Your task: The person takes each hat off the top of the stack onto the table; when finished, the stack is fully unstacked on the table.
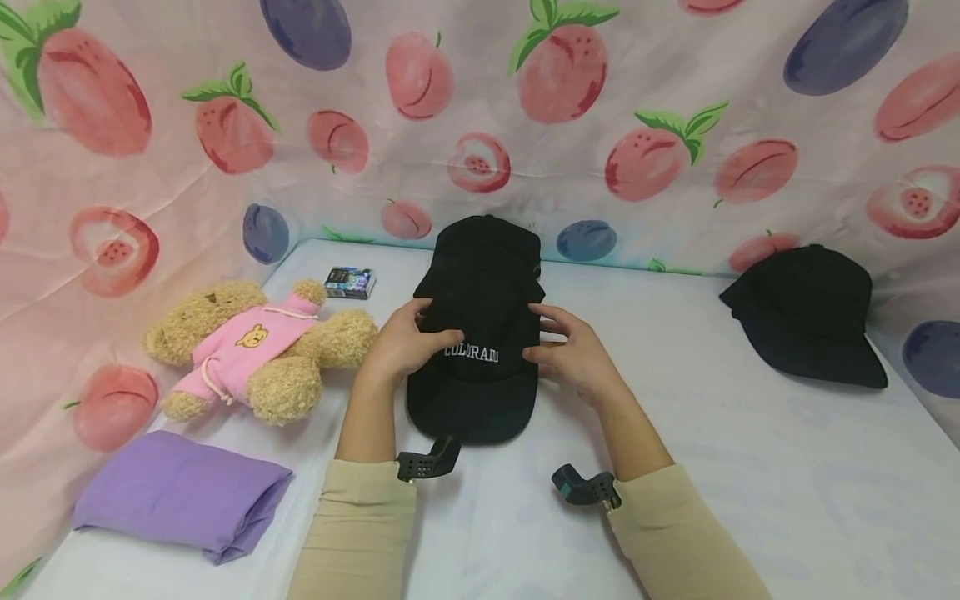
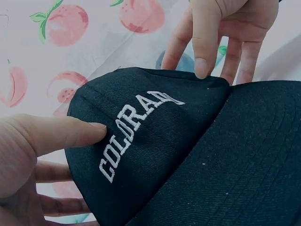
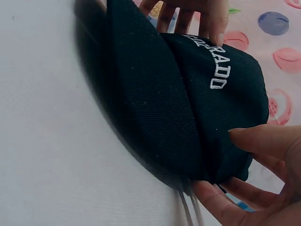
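Black cap [image 1: 480, 321] running lengthwise, brim [image 1: 472, 412] pointing toward the viewer | left hand [image 1: 405, 340], fingers holding left side | right hand [image 1: 573, 350], fingers holding right side, lying equally near

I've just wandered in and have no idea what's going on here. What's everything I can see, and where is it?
Lettered cap: one, black with white lettering, centre
Dark cap-like shape: one, black, directly behind the lettered cap; whether it is separate is unclear
Plain cap: one, black, far right
Teddy bear: one, tan with pink top, lying at left
Small box: one, dark multicoloured, behind the bear
Folded cloth: one, purple, front left
Table: one, white, underneath
Fruit-print fabric: pale pink, around the back and sides
Wrist devices: two, black, one per wrist
Sleeves: two, beige, front
Left hand: one, bare, gripping the lettered cap
Right hand: one, bare, gripping its other side
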Available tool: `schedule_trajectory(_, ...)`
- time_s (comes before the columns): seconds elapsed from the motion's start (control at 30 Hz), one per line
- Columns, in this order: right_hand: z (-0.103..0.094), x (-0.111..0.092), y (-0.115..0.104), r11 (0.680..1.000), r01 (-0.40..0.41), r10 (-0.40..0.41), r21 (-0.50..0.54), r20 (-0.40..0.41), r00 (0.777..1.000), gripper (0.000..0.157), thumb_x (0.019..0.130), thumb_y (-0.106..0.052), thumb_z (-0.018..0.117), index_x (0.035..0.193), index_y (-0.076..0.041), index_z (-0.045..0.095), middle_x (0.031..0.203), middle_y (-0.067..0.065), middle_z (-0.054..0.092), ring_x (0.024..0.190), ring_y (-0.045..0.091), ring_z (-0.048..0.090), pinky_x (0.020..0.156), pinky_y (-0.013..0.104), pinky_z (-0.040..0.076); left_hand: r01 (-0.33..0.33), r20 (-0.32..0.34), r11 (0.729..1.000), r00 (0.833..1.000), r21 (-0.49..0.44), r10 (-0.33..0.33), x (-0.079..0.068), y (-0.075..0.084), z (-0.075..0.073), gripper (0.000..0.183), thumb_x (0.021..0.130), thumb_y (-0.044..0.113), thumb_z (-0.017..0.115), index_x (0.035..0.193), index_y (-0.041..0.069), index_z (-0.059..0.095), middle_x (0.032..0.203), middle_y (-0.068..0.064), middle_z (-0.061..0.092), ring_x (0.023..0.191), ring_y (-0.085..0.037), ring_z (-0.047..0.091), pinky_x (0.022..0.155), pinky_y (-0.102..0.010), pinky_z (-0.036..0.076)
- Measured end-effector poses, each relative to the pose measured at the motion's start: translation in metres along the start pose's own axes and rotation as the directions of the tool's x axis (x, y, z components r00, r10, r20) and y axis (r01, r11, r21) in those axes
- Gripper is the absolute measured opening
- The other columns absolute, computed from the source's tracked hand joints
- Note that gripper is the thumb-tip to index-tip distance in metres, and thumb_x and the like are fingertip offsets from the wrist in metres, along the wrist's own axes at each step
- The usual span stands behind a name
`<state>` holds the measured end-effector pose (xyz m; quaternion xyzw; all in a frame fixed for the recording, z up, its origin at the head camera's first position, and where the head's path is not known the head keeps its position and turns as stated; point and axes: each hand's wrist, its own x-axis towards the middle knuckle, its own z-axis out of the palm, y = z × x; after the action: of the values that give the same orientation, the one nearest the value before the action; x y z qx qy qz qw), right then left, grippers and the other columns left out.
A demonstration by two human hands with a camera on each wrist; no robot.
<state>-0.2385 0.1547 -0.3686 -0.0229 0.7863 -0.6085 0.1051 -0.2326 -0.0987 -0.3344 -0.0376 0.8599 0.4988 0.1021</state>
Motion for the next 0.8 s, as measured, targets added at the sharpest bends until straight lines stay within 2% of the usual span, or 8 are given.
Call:
schedule_trajectory(0.27, -0.0013, -0.0017, -0.0021, 0.985, 0.051, -0.055, -0.165, -0.022, 0.998, 0.071, 0.089, -0.005, 0.073, 0.154, -0.023, 0.050, 0.158, 0.018, 0.045, 0.129, 0.038, 0.060, 0.103, 0.051, 0.053, -0.004, 0.011, 1.000, 1.000, -0.017, 0.004, -0.0012, 0.0024, 0.0003, 0.086, 0.092, 0.030, 0.074, 0.162, 0.007, 0.030, 0.164, -0.023, 0.034, 0.152, -0.038, 0.034, 0.122, -0.055, 0.033)
schedule_trajectory(0.57, -0.0012, -0.0051, -0.0037, 0.975, 0.046, -0.054, -0.219, -0.031, 0.998, 0.071, 0.089, -0.008, 0.074, 0.154, -0.024, 0.051, 0.157, 0.016, 0.048, 0.125, 0.034, 0.063, 0.095, 0.046, 0.055, -0.016, 0.017, 1.000, 1.000, 0.009, 0.016, -0.0037, 0.0032, -0.0006, 0.086, 0.092, 0.032, 0.074, 0.162, 0.007, 0.031, 0.163, -0.023, 0.037, 0.150, -0.038, 0.037, 0.121, -0.056, 0.034)
schedule_trajectory(0.8, -0.0024, -0.0054, -0.0073, 0.973, 0.062, -0.071, -0.220, -0.032, 0.997, 0.071, 0.089, -0.007, 0.074, 0.153, -0.025, 0.052, 0.156, 0.016, 0.049, 0.124, 0.034, 0.064, 0.098, 0.048, 0.054, -0.018, 0.023, 0.999, 1.000, 0.036, 0.017, -0.0061, 0.0056, -0.0028, 0.087, 0.092, 0.037, 0.073, 0.162, 0.008, 0.030, 0.163, -0.023, 0.037, 0.150, -0.038, 0.037, 0.122, -0.056, 0.033)
